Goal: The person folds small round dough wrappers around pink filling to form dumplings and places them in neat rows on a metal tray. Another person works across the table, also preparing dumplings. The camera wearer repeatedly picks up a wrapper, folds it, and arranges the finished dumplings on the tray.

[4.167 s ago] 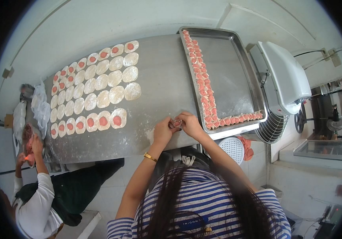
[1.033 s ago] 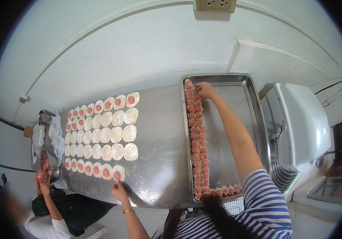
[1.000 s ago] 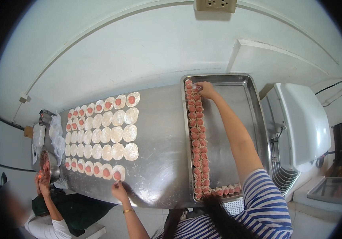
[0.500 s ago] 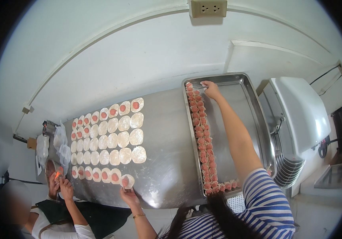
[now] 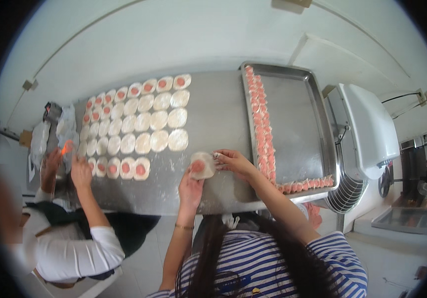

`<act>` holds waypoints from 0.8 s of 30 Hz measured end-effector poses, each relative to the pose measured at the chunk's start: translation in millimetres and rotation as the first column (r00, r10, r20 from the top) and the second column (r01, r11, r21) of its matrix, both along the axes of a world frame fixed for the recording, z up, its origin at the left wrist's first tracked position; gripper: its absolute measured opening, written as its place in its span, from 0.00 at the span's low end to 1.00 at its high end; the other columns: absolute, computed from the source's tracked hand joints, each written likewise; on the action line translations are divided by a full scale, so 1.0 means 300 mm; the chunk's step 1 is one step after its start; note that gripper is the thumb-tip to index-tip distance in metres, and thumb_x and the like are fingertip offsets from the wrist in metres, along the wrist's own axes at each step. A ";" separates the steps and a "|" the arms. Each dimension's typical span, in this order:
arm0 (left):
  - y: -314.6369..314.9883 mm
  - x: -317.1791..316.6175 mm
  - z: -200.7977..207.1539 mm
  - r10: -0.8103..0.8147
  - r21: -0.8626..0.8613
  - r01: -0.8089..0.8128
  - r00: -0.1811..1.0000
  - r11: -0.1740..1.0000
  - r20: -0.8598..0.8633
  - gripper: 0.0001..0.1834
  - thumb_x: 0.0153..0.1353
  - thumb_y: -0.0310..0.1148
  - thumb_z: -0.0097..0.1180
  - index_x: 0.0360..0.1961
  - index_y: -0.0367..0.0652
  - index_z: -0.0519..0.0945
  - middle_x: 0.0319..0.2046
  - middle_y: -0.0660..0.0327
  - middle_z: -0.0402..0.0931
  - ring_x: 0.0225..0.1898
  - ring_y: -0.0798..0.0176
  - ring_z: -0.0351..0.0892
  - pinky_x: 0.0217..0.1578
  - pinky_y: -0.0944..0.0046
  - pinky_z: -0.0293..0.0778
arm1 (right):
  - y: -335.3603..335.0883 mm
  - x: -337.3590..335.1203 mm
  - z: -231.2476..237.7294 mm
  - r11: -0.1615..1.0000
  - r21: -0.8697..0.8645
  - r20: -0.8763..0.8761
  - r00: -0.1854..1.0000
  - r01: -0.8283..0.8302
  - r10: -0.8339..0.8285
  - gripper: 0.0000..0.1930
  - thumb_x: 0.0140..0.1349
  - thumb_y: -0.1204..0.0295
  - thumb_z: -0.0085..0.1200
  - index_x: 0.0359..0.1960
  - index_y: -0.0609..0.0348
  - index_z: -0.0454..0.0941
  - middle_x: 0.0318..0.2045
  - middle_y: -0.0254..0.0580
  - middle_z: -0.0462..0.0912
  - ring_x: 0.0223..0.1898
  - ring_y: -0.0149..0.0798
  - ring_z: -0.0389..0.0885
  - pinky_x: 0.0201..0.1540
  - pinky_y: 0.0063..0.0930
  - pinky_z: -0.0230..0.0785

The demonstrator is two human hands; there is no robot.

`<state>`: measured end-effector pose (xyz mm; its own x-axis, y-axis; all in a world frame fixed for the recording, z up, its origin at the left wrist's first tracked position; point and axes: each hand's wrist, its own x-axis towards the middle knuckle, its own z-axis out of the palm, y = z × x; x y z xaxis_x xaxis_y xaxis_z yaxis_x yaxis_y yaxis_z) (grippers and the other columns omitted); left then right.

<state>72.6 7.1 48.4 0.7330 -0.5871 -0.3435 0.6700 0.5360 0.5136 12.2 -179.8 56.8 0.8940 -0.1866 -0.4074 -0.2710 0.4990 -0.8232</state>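
In front of me, above the steel table (image 5: 218,109), my left hand (image 5: 190,189) holds up a round, floured dumpling wrapper (image 5: 204,172) with a ball of pink filling on it. The fingers of my right hand (image 5: 234,163) close on the wrapper's right edge. Left of my hands lie rows of wrappers (image 5: 157,120). The farthest row, part of the second and the nearest row carry pink filling; the others are bare. At the right, a large metal tray (image 5: 300,119) holds filled dumplings (image 5: 260,116), packed along its left side and in a row at its near side.
At the far left a co-worker's hands (image 5: 81,171) work at the table's end near a bright orange object (image 5: 67,147). Plastic bags (image 5: 66,126) lie behind them. Right of the tray stands a white machine (image 5: 367,131) with a wire rack (image 5: 347,191) below it.
My right hand has come back from the tray's far left corner to the wrapper. My left hand has lifted that wrapper from the right end of the nearest row. The view has shifted.
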 end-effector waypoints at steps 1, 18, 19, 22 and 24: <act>-0.003 -0.008 0.004 -0.031 0.002 0.031 0.999 1.000 0.032 0.21 0.64 0.31 0.41 0.57 0.36 0.63 0.53 0.53 0.68 0.57 0.58 0.67 0.58 0.57 0.65 | 0.054 -0.014 -0.012 0.992 0.125 -0.019 0.999 0.033 -0.031 0.14 0.63 0.69 0.52 0.48 0.61 0.74 0.38 0.34 0.78 0.38 0.28 0.76 0.42 0.24 0.70; 0.079 -0.031 -0.244 -0.443 0.650 0.102 0.809 0.754 0.387 0.15 0.62 0.20 0.46 0.50 0.33 0.74 0.46 0.57 0.74 0.45 0.65 0.76 0.44 0.69 0.75 | 0.251 -0.162 -0.219 0.900 -0.323 0.069 0.956 0.292 -0.286 0.17 0.53 0.82 0.52 0.46 0.66 0.76 0.37 0.38 0.80 0.36 0.27 0.77 0.39 0.21 0.70; 0.068 -0.037 -0.208 -0.412 0.617 0.118 0.837 0.778 0.359 0.15 0.61 0.20 0.48 0.49 0.34 0.74 0.43 0.58 0.76 0.43 0.65 0.77 0.43 0.69 0.75 | 0.255 -0.165 -0.220 0.882 -0.359 0.089 0.952 0.306 -0.294 0.17 0.53 0.82 0.53 0.46 0.65 0.77 0.37 0.37 0.80 0.36 0.27 0.77 0.39 0.20 0.70; 0.057 -0.035 -0.179 -0.417 0.615 0.136 0.844 0.776 0.339 0.13 0.58 0.20 0.52 0.46 0.34 0.76 0.39 0.59 0.78 0.39 0.67 0.78 0.39 0.69 0.75 | 0.244 -0.166 -0.245 0.883 -0.387 -0.030 0.954 0.264 -0.299 0.15 0.52 0.83 0.53 0.44 0.64 0.78 0.37 0.37 0.81 0.37 0.27 0.77 0.39 0.21 0.70; 0.061 -0.031 -0.173 -0.430 0.618 0.135 0.828 0.775 0.358 0.11 0.57 0.20 0.53 0.42 0.35 0.76 0.37 0.60 0.78 0.38 0.69 0.77 0.38 0.70 0.75 | 0.228 -0.171 -0.244 0.889 -0.361 -0.036 0.949 0.281 -0.314 0.16 0.53 0.83 0.54 0.45 0.64 0.77 0.38 0.37 0.81 0.39 0.27 0.77 0.41 0.21 0.70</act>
<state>63.3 25.4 -3.5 0.7145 -0.6111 -0.3406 0.3485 -0.1113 0.9307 -39.1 -111.4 -16.3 0.7367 -0.5822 -0.3441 -0.2366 0.2548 -0.9376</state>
